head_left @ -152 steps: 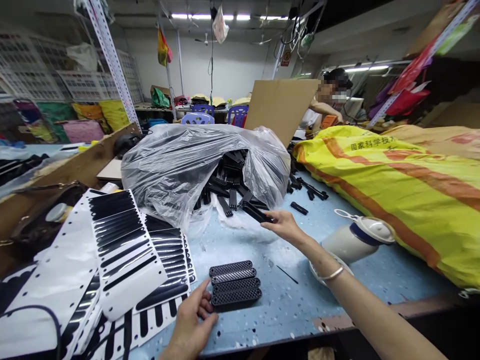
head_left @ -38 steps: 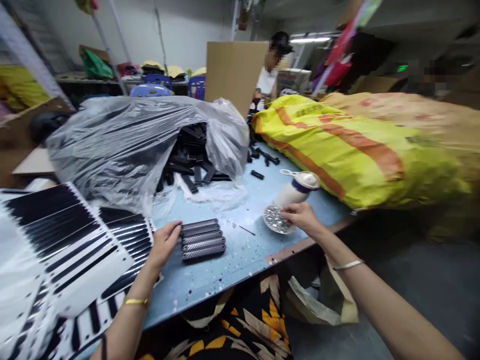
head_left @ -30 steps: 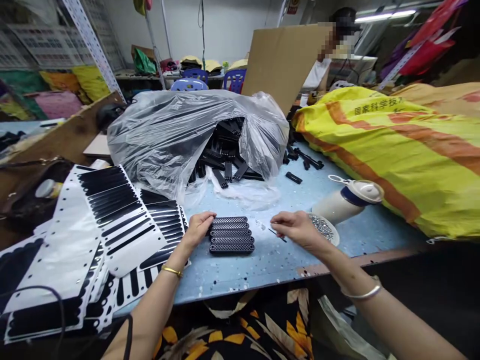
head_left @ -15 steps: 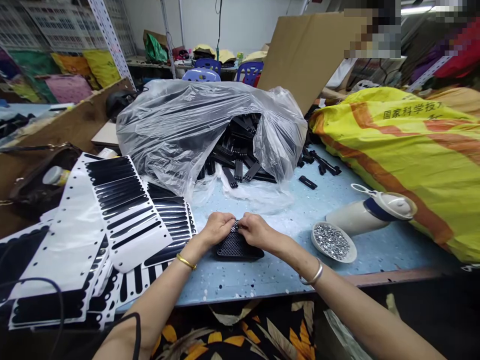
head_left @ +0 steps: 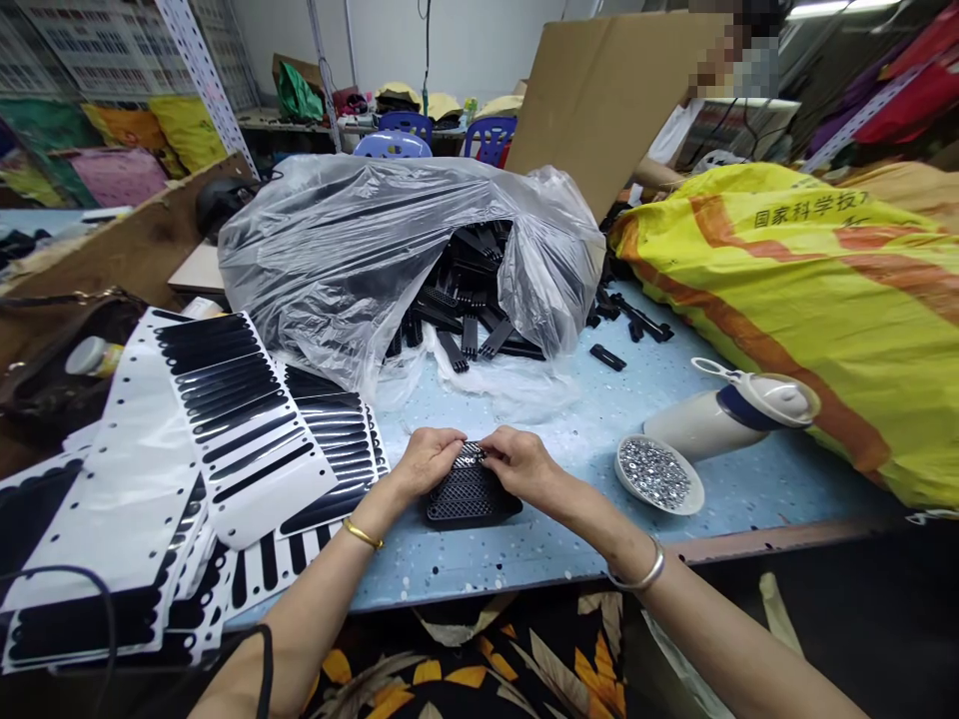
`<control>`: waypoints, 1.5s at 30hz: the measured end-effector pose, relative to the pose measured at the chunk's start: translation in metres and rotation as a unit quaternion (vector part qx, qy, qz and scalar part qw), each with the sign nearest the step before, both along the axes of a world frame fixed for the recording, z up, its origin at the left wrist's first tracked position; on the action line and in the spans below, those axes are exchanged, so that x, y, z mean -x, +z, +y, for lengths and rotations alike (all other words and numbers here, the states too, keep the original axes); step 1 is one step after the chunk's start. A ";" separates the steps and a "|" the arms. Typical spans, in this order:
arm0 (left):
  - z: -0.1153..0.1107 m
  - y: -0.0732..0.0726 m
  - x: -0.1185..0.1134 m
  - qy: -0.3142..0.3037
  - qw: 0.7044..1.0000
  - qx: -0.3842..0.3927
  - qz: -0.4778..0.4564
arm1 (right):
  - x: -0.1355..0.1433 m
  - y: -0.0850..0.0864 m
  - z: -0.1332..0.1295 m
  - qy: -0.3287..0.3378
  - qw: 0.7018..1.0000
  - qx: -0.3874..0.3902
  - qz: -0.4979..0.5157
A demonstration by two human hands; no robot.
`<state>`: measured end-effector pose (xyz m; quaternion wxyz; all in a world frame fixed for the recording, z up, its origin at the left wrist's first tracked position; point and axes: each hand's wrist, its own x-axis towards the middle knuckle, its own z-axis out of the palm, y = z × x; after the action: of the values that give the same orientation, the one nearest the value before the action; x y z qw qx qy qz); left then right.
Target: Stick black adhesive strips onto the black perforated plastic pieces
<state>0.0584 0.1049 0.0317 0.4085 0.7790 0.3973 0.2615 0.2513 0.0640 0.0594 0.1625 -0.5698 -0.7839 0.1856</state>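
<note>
Near the front of the table lies a black plastic piece (head_left: 472, 497) with a crosshatched surface. My left hand (head_left: 431, 463) is closed at its far left edge, thumb and fingers pinched together. Opposite it, my right hand (head_left: 522, 461) pinches at the far right corner, and whatever lies between those fingertips is too small to make out. Between the hands shows a patterned strip (head_left: 469, 456) with shiny specks. To the right, a white bowl (head_left: 698, 496) holds many small metal nuts (head_left: 653, 472). It sits against a white lidded bottle (head_left: 685, 424) lying tilted.
Behind my hands, a clear plastic bag (head_left: 322, 240) spills black plastic parts (head_left: 469, 335). Sheets of black stickers (head_left: 247, 429) are piled at left. A yellow sack (head_left: 809, 290) fills the right side. A cardboard sheet (head_left: 584, 100) stands behind, with another person's arm (head_left: 663, 174) beside it.
The view has shifted slightly. My right hand has drawn a little away from the left, uncovering more of the patterned strip. An arm now shows beside the cardboard.
</note>
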 end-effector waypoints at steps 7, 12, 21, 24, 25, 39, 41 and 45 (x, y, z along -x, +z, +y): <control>-0.008 0.009 -0.001 0.010 0.993 -0.091 0.070 | -0.019 0.001 0.004 -0.030 0.998 -0.045 -0.034; -0.015 0.009 -0.006 0.013 0.979 -0.139 0.150 | -0.021 -0.003 0.005 -0.022 0.998 -0.023 -0.059; -0.011 0.003 0.000 0.040 0.982 -0.145 0.118 | -0.014 -0.012 0.005 -0.033 0.997 -0.014 -0.065; -0.008 0.002 0.006 0.063 0.981 -0.133 0.123 | -0.021 -0.013 0.008 -0.047 0.996 -0.013 -0.070; -0.007 0.002 0.007 0.066 0.982 -0.127 0.124 | -0.022 -0.014 0.008 -0.047 0.996 -0.012 -0.072; -0.009 0.001 0.021 0.094 0.982 -0.133 0.100 | -0.033 -0.010 -0.020 -0.019 0.990 -0.082 -0.112; -0.013 0.002 0.024 0.088 0.981 -0.146 0.093 | -0.033 -0.013 -0.022 -0.013 0.989 -0.081 -0.126; -0.019 0.003 0.027 0.094 0.978 -0.160 0.096 | -0.035 -0.020 -0.019 -0.032 0.995 -0.058 -0.080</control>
<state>0.0310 0.0861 0.0351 0.2123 0.8147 0.4593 0.2832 0.2860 0.0449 0.0392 0.1378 -0.5970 -0.7853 0.0890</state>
